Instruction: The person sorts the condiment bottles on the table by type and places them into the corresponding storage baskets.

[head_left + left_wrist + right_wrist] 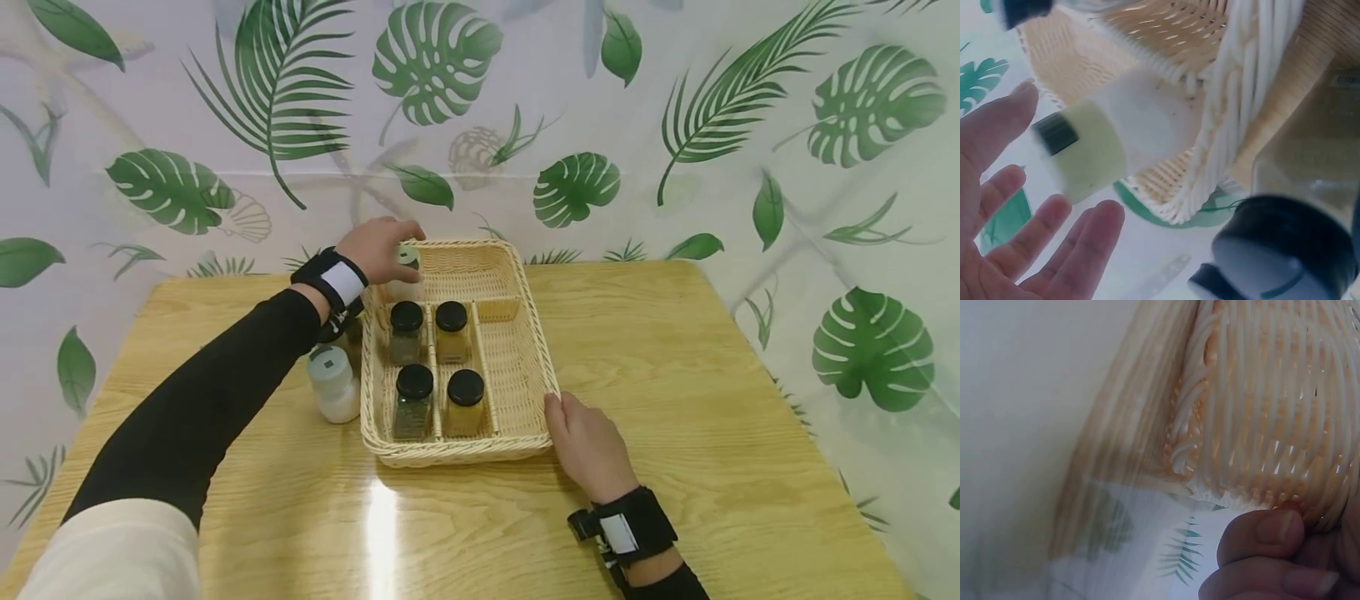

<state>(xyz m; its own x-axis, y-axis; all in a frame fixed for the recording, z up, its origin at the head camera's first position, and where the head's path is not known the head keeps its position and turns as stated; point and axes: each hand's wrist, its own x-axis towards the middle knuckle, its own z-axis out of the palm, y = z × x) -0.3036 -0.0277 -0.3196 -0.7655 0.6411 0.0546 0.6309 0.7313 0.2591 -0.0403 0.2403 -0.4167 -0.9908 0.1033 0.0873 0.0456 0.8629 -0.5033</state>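
A wicker basket (465,452) with dividers stands on the table. In its back left compartment is a white bottle with a pale green lid (1088,156). My left hand (378,250) is at this bottle; in the left wrist view its fingers (1094,240) are spread beside the lid, with a gap showing. My right hand (592,442) grips the basket's front right corner, its fingers (1260,534) curled under the rim. Several black-lidded jars, such as a front one with yellow contents (465,408), stand upright in the left and middle compartments.
Left of the basket, a white bottle with a pale lid (333,387) stands on the wooden table (637,350). Behind it, partly hidden by my left wrist, is a black-lidded jar (1282,244). A leaf-patterned cloth (480,100) hangs behind the table.
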